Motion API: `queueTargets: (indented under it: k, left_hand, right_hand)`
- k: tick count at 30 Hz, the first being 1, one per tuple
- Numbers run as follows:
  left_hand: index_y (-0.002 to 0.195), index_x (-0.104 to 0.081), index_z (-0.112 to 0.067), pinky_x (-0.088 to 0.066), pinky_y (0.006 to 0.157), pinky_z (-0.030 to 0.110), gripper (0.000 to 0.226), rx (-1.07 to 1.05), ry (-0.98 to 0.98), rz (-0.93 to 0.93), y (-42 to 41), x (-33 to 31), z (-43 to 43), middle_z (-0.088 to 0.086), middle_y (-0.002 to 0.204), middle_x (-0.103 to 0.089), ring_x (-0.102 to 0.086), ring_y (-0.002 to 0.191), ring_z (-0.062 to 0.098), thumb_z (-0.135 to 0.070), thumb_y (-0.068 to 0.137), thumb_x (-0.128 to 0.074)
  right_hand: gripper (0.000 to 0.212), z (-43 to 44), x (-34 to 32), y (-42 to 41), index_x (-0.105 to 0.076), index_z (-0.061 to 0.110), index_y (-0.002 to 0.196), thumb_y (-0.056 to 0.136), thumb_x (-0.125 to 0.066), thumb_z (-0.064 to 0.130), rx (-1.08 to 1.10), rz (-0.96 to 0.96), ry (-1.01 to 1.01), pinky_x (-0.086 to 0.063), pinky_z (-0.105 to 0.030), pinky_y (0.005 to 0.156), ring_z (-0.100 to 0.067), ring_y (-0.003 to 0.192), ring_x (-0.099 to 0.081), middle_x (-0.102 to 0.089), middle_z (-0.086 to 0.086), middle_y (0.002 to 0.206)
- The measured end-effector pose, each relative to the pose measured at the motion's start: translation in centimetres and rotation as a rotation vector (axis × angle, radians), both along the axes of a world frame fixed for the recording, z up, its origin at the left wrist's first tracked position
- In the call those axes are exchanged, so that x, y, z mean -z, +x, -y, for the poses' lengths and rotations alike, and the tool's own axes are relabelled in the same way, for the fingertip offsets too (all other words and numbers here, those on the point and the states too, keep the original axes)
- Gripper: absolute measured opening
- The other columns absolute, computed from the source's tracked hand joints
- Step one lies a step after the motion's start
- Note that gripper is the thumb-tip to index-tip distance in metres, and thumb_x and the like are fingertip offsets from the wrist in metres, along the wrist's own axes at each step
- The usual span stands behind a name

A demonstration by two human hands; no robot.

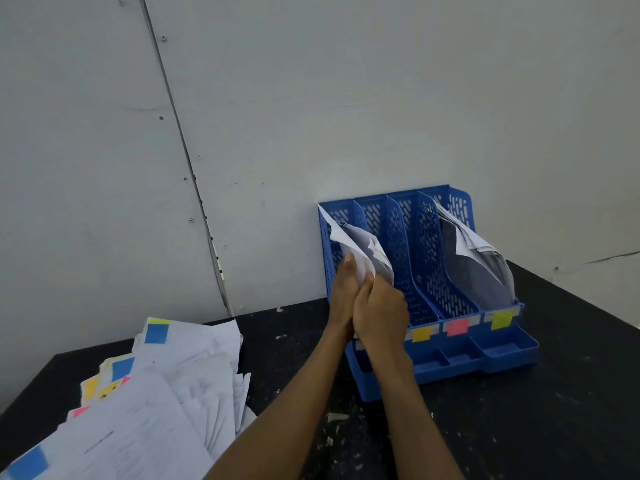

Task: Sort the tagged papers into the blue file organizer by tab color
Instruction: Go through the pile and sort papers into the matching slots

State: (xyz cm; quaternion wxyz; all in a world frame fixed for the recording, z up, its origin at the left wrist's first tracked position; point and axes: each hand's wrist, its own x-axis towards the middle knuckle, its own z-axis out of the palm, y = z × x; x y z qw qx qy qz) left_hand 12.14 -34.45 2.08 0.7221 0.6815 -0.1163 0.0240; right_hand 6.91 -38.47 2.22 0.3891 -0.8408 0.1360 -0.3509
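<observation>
Grips of left hand (343,292) and right hand (381,313) clamp papers (360,242) in leftmost slot of blue file organizer (429,244), hands touching.

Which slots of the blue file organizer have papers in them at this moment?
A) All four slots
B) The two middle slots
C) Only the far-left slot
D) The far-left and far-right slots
D: the far-left papers and the far-right papers stand in the end slots of the organizer, while the two middle slots show only bare blue mesh.
</observation>
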Motion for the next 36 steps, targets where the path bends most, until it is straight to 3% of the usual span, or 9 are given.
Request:
queueTargets:
  k: [4, 7, 10, 12, 17, 23, 28, 34, 36]
  left_hand:
    - [0.141, -0.045, -0.022, -0.042, 0.108, 0.035, 0.058, 0.013, -0.225, -0.06, 0.1, 0.0, -0.6, 0.003, 0.138, -0.054, -0.054, 0.122, 0.014, -0.058, 0.096, -0.039]
    - [0.148, -0.038, -0.023, -0.035, 0.114, 0.037, 0.096, 0.002, -0.148, -0.035, 0.3, 0.7, -0.6, -0.001, 0.147, -0.046, -0.046, 0.132, 0.013, -0.081, 0.073, -0.053]
    - [0.148, -0.037, -0.022, -0.04, 0.106, 0.023, 0.115, 0.012, -0.138, 0.001, 0.5, 0.5, -0.5, -0.005, 0.144, -0.047, -0.048, 0.129, 0.009, -0.09, 0.057, -0.055]
    - [0.15, -0.033, -0.022, -0.035, 0.113, 0.03, 0.111, 0.028, -0.134, 0.04, -0.1, -0.2, -0.5, -0.002, 0.149, -0.042, -0.043, 0.134, 0.011, -0.088, 0.063, -0.053]
    - [0.146, -0.04, -0.031, -0.027, 0.118, 0.046, 0.094, 0.146, -0.132, -0.003, -0.7, -0.3, -0.3, -0.002, 0.151, -0.041, -0.039, 0.138, 0.016, -0.085, 0.07, -0.051]
    - [0.149, -0.033, -0.032, -0.029, 0.113, 0.03, 0.11, 0.186, -0.013, 0.082, -1.5, -0.7, -0.5, -0.012, 0.151, -0.032, -0.034, 0.136, 0.006, -0.095, 0.059, -0.041]
    - [0.149, -0.033, -0.023, -0.026, 0.118, 0.032, 0.048, -0.04, 0.089, 0.242, -1.9, 0.2, -1.9, -0.003, 0.154, -0.034, -0.033, 0.14, 0.008, -0.039, 0.104, -0.034]
    - [0.143, -0.041, -0.028, -0.029, 0.101, 0.003, 0.042, -0.309, 0.181, 0.39, -2.7, 1.3, -8.4, -0.017, 0.143, -0.041, -0.036, 0.126, -0.018, -0.039, 0.103, -0.035]
    - [0.141, -0.043, -0.026, -0.031, 0.1, 0.003, 0.04, -0.377, 0.211, 0.383, -3.1, 1.5, -11.1, -0.016, 0.141, -0.044, -0.038, 0.121, -0.021, -0.036, 0.102, -0.037]
  right_hand:
    - [0.036, 0.8, -0.5, -1.0, -0.062, 0.005, 0.103, 0.103, -0.032, 0.025, 0.025, -0.343, -0.182, -0.037, -0.029, 0.067, -0.028, 0.094, -0.061, -0.064, -0.013, 0.105]
    - [0.026, 1.6, 0.0, -0.8, -0.061, 0.005, 0.1, 0.1, -0.038, 0.016, 0.033, -0.455, -0.204, -0.04, -0.029, 0.066, -0.026, 0.093, -0.06, -0.062, -0.014, 0.106]
    - [0.025, 1.8, -0.1, -0.4, -0.06, 0.004, 0.085, 0.099, -0.04, 0.011, 0.016, -0.409, -0.167, -0.037, -0.027, 0.059, -0.021, 0.076, -0.054, -0.062, -0.017, 0.099]
    - [0.028, 1.8, -0.3, -0.3, -0.059, 0.005, 0.08, 0.1, -0.04, 0.009, -0.02, -0.425, -0.166, -0.037, -0.025, 0.057, -0.023, 0.078, -0.055, -0.062, -0.018, 0.101]
    - [0.02, 1.3, 0.3, -0.3, -0.061, 0.003, 0.1, 0.098, -0.042, 0.009, -0.094, -0.496, -0.195, -0.042, -0.03, 0.071, -0.031, 0.098, -0.06, -0.062, -0.019, 0.107]
    - [0.034, 1.1, -0.7, -1.1, -0.063, -0.002, 0.086, 0.101, -0.044, 0.023, 0.073, -0.226, -0.103, -0.04, -0.03, 0.057, -0.024, 0.067, -0.056, -0.063, -0.016, 0.082]
    - [0.029, 1.7, -0.1, -0.9, -0.052, 0.008, 0.072, 0.098, -0.049, 0.019, 0.105, -0.281, -0.137, -0.037, -0.031, 0.056, -0.029, 0.073, -0.059, -0.06, -0.014, 0.081]
    - [0.025, -0.1, -1.9, -1.7, -0.063, 0.003, 0.095, 0.094, -0.057, 0.027, 0.058, 0.084, -0.135, -0.044, -0.033, 0.061, -0.033, 0.079, -0.064, -0.066, -0.013, 0.087]
    - [0.023, -1.5, -2.1, -2.0, -0.065, 0.003, 0.103, 0.092, -0.061, 0.022, 0.024, 0.21, -0.175, -0.049, -0.035, 0.069, -0.031, 0.086, -0.064, -0.068, -0.012, 0.093]
